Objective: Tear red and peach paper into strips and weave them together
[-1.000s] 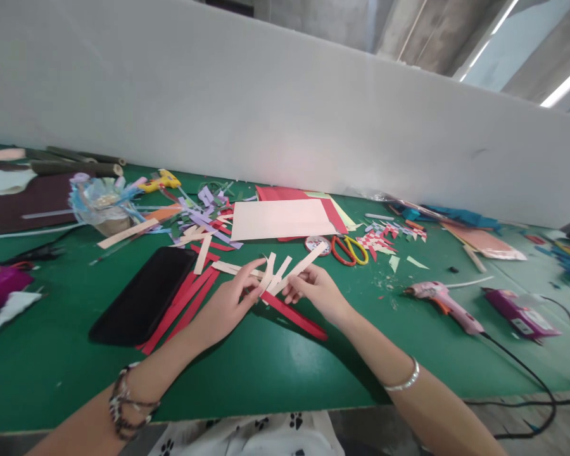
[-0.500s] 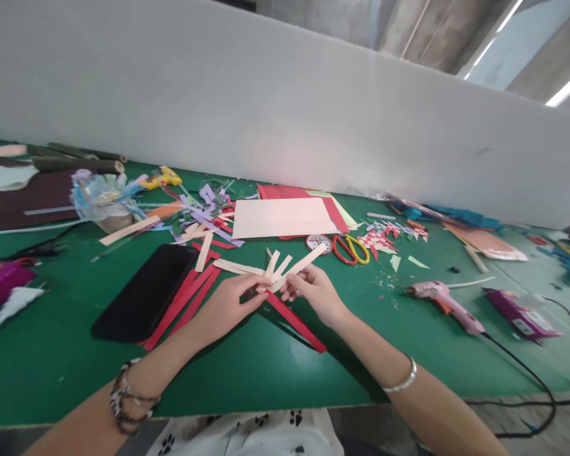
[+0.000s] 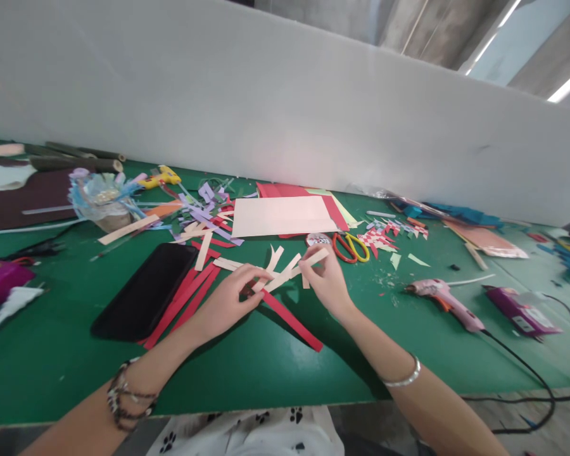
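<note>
My left hand (image 3: 235, 294) pinches the near ends of several cream paper strips (image 3: 284, 273) and a red paper strip (image 3: 294, 322), which slants toward the table's front edge. The cream strips fan out between my two hands. In my right hand (image 3: 327, 278), thumb and fingers are closed on a cream strip (image 3: 316, 255) near its upper right end. Left of my left hand, more red strips (image 3: 183, 303) lie beside and partly under a black phone (image 3: 145, 291). Where the strips meet is partly hidden by my left fingers.
Beyond my hands lies a cream paper sheet (image 3: 282, 216), with red-and-yellow-handled scissors (image 3: 350, 247) at its right. A pink glue gun (image 3: 449, 304) with a cord and a purple box (image 3: 520, 311) are on the right. Purple paper scraps (image 3: 209, 218) and a yellow glue gun (image 3: 160, 178) are far left.
My right hand has moved slightly right and up, holding a cream strip farther from my left hand. The cream strips have shifted their angles. My left hand stays nearly in place.
</note>
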`<action>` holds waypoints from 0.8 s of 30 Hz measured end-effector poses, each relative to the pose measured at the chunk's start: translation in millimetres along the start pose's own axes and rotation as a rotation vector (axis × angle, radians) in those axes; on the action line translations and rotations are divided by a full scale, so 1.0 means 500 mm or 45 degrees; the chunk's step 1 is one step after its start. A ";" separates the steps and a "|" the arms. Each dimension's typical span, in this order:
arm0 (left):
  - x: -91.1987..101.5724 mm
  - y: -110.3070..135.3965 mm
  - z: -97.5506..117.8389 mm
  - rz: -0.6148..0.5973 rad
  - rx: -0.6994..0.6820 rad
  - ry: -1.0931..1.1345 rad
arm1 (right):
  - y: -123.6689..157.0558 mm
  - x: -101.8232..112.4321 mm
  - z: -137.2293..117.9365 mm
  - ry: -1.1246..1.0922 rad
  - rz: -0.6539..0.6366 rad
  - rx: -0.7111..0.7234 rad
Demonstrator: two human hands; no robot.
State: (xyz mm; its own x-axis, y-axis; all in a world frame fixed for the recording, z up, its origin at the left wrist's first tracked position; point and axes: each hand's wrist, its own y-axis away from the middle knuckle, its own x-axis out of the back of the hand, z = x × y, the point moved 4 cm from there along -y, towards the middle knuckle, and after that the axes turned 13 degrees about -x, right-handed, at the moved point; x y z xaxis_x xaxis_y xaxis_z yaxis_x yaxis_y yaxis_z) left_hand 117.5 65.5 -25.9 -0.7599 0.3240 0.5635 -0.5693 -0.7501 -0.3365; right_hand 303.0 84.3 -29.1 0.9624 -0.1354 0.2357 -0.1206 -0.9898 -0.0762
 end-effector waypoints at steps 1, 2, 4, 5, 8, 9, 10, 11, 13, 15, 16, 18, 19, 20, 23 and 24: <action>0.000 0.001 0.000 0.003 0.022 0.011 | 0.005 0.011 -0.014 0.102 0.146 0.177; -0.001 0.002 -0.001 -0.003 0.043 0.024 | 0.012 0.018 -0.028 0.221 0.241 0.348; -0.005 0.005 -0.001 -0.038 0.071 0.052 | 0.027 0.012 -0.049 0.492 0.219 0.608; -0.007 0.005 -0.001 -0.059 0.073 0.068 | 0.034 0.002 -0.054 0.627 0.123 0.682; -0.012 0.006 0.003 -0.084 0.059 0.124 | 0.048 -0.030 -0.049 0.915 -0.233 0.696; -0.012 0.006 0.004 -0.083 0.050 0.145 | 0.052 -0.038 -0.045 0.959 -0.323 0.666; -0.013 0.006 0.005 -0.085 0.042 0.169 | 0.054 -0.045 -0.042 0.983 -0.391 0.628; -0.015 0.007 0.005 -0.091 0.038 0.196 | 0.056 -0.049 -0.040 0.989 -0.439 0.594; -0.018 0.008 0.004 -0.116 0.039 0.255 | 0.057 -0.054 -0.038 0.971 -0.493 0.547; -0.022 0.009 0.000 -0.126 0.050 0.308 | 0.058 -0.056 -0.038 0.934 -0.546 0.527; -0.022 0.009 -0.002 -0.115 0.056 0.331 | 0.058 -0.057 -0.038 0.910 -0.578 0.525; -0.022 0.008 -0.006 -0.070 0.076 0.388 | 0.057 -0.060 -0.036 0.860 -0.631 0.513; -0.021 0.007 -0.008 -0.040 0.097 0.425 | 0.056 -0.062 -0.033 0.840 -0.645 0.498; -0.020 0.006 -0.010 -0.019 0.130 0.464 | 0.055 -0.063 -0.031 0.825 -0.647 0.479; -0.021 0.003 -0.015 -0.034 0.267 0.531 | 0.052 -0.068 -0.024 0.793 -0.610 0.412; -0.021 0.002 -0.016 -0.045 0.294 0.536 | 0.051 -0.070 -0.023 0.781 -0.591 0.394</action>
State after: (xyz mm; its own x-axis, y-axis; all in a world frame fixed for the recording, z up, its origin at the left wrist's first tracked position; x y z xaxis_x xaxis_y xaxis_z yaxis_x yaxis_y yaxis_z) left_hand 122.5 65.9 -38.2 -0.8295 0.5211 0.2011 -0.5488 -0.8273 -0.1198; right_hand 263.6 63.1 -27.8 0.5830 0.1945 0.7888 0.4145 -0.9063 -0.0829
